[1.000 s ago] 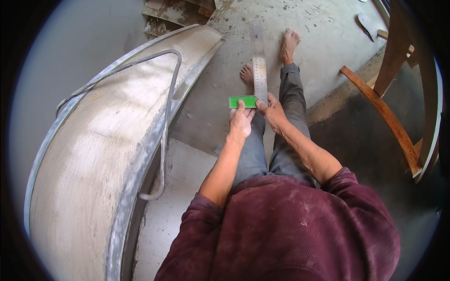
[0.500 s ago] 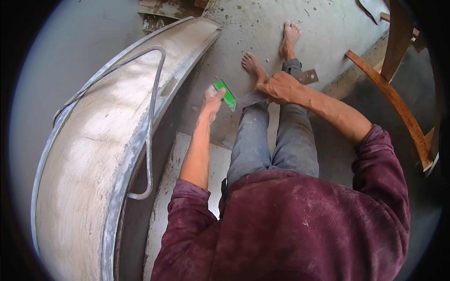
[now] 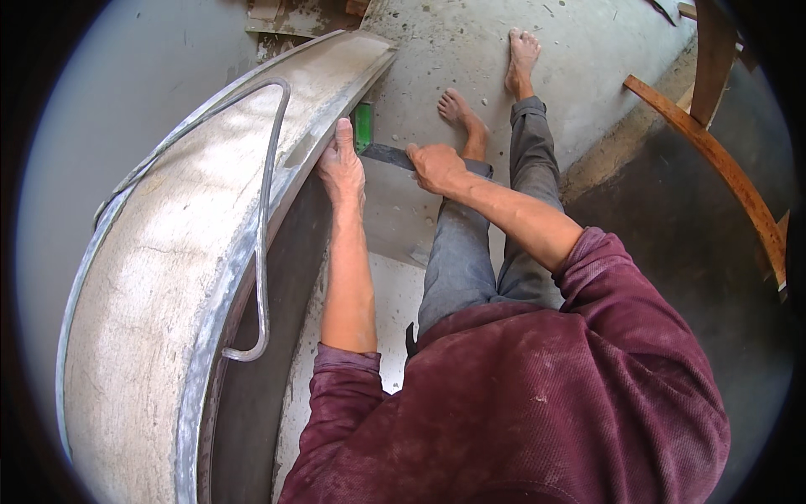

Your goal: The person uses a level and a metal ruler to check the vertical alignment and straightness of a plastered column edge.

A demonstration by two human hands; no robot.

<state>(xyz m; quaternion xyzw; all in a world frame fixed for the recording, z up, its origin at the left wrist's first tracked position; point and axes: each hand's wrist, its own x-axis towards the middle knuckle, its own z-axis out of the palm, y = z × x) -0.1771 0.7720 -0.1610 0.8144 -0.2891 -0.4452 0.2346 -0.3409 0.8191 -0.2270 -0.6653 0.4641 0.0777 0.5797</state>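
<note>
My right hand (image 3: 438, 170) is closed on the dark metal blade of a square (image 3: 395, 155), which reaches left toward the curved panel. Its green stock (image 3: 363, 126) stands close beside the panel's side; whether it touches cannot be made out. On my left lies the long curved panel (image 3: 143, 286), pale on top with a grey metal rim. My left hand (image 3: 342, 172) grips the near edge of that panel, thumb pointing up along the rim. Its other fingers are mostly hidden.
A bent grey metal rod (image 3: 275, 168) lies across the panel, its hooked end hanging over the edge. At the right, a curved rusty-brown strip (image 3: 714, 160) stands by a dark brown board (image 3: 714, 59). My bare feet rest on the dusty floor (image 3: 588, 50).
Both hands have moved left with the square. My left hand has let go of the green stock and taken hold of the panel's edge. My right hand stays on the blade.
</note>
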